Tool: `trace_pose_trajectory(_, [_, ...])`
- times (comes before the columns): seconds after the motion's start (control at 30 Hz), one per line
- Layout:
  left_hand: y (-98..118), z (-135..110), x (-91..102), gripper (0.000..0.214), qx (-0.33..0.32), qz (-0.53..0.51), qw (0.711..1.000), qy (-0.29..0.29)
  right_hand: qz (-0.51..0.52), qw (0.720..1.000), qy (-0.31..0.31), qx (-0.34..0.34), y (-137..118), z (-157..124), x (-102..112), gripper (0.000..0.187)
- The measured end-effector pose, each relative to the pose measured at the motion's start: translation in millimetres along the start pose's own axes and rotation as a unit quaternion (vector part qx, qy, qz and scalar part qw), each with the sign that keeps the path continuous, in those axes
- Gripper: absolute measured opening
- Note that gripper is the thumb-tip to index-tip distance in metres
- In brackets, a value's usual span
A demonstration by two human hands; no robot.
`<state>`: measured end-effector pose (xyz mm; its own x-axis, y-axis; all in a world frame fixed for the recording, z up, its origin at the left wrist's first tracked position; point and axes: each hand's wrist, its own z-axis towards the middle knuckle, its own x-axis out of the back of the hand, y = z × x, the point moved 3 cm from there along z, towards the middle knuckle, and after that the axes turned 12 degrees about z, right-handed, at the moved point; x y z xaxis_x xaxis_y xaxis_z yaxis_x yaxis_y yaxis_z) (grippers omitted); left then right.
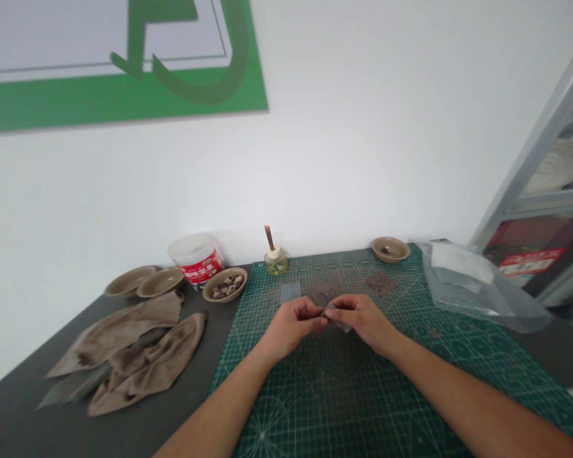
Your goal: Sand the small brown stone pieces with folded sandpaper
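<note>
Over the green cutting mat (286, 388), my left hand (297, 321) and my right hand (363, 319) meet with their fingertips nearly touching. Between my right thumb and fingers is a small, thin grey sheet (346, 328), bent, with its lower edge hanging free. My left thumb and fingers are pinched together against it; whatever small thing they grip is hidden. Just behind the hands lie a brown square marked 320 (325, 294), partly covered by them, and a blue-grey square (290, 292). Farther right is another brown square with handwritten digits (382, 284).
Crumpled brown cloths (148, 369) lie on the dark table at left. Behind them stand two shallow bowls (160, 282), a bowl of pebble-like pieces (226, 285), a plastic tub (195, 257) and a reed bottle (275, 261). A small bowl (390, 250) and clear bag (477, 289) sit right.
</note>
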<state>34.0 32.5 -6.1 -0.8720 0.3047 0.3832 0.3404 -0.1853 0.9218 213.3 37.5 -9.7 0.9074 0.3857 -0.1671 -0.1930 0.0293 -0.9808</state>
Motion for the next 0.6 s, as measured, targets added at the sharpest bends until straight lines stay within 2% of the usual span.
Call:
trace_pose_trajectory(0.33, [2.7,-2.1,-0.8,0.021,0.003,0.008,1.000,-0.016,-0.011,1.000,-0.001,-0.002,-0.8,-0.8,-3.0,0.021])
trace_pose_trajectory(0.5, [2.5,-2.1,-2.7,0.020,0.001,-0.023,1.000,-0.022,-0.031,0.999,0.032,-0.007,1.4,0.2,0.2,0.022])
trace_pose_trajectory(0.6, [1.5,-1.7,-2.8,0.021,-0.003,-0.023,1.000,-0.011,-0.028,0.997,0.065,0.023,-1.9,0.6,3.9,0.021])
